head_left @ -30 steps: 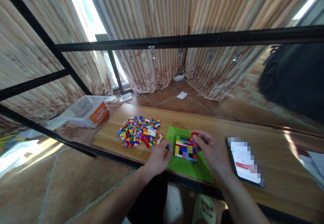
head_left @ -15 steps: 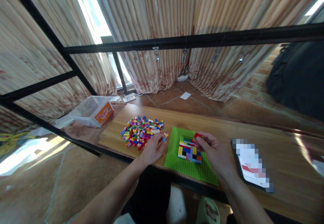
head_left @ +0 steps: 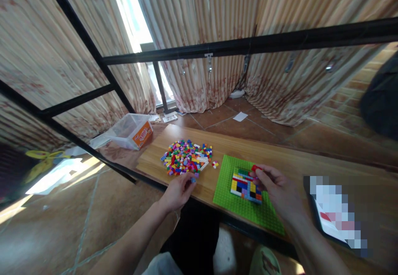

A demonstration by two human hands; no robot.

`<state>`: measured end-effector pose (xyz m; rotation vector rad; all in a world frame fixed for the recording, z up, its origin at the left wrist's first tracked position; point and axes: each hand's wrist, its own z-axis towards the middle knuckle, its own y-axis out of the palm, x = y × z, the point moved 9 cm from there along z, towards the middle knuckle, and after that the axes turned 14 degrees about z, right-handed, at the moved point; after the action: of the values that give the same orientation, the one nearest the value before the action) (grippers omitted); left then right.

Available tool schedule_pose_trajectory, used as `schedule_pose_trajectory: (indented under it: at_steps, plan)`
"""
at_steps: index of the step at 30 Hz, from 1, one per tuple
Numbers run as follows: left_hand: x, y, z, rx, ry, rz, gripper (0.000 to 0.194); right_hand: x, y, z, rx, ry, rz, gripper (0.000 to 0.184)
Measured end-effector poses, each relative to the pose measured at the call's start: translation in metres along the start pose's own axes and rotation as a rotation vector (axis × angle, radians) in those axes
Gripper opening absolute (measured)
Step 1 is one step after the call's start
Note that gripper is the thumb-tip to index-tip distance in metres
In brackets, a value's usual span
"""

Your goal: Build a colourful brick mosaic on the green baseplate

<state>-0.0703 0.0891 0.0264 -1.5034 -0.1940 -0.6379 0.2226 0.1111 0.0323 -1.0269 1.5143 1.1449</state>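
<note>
A green baseplate (head_left: 226,186) lies on the wooden table (head_left: 280,159), with a block of coloured bricks (head_left: 245,184) built on it. My right hand (head_left: 276,192) pinches a small red brick (head_left: 256,168) at the far right corner of that build. My left hand (head_left: 177,192) sits curled at the table's near edge, just below a heap of loose coloured bricks (head_left: 186,157); a small blue brick (head_left: 193,180) shows at its fingertips.
A tablet (head_left: 336,213) lies on the table at the right. A clear plastic box (head_left: 132,131) with an orange label stands on the floor at the left. Black metal bars (head_left: 248,43) cross in front of curtains. A dark bag (head_left: 381,97) hangs at the far right.
My left hand moved left, off the baseplate's edge toward the loose brick heap. The right hand kept its red brick at the build. The view swung left.
</note>
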Motion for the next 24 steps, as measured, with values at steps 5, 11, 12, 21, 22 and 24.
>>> schedule_pose_trajectory:
  at_steps: [5, 11, 12, 21, 22, 24]
  plan:
    - [-0.012, -0.008, 0.016, 0.029, 0.020, 0.019, 0.018, 0.005, -0.002, 0.000, 0.001, 0.008, -0.026, 0.047]
    - [-0.012, -0.013, 0.014, 0.074, 0.027, -0.063, 0.020, 0.008, -0.004, 0.001, 0.009, 0.031, -0.046, 0.047]
    - [-0.012, -0.015, 0.010, 0.105, 0.019, -0.073, 0.020, 0.008, -0.004, 0.001, 0.011, 0.028, -0.053, 0.047]
    - [-0.075, -0.030, -0.039, 0.632, -0.512, -0.348, 0.026, 0.008, -0.002, 0.001, 0.004, 0.028, -0.079, 0.045]
    - [-0.080, -0.027, -0.038, 0.615, -0.533, -0.365, 0.026, 0.008, -0.002, 0.001, 0.004, 0.027, -0.076, 0.045]
    - [-0.086, -0.024, -0.031, 0.570, -0.540, -0.365, 0.025, 0.008, -0.003, 0.000, 0.013, 0.025, -0.079, 0.044]
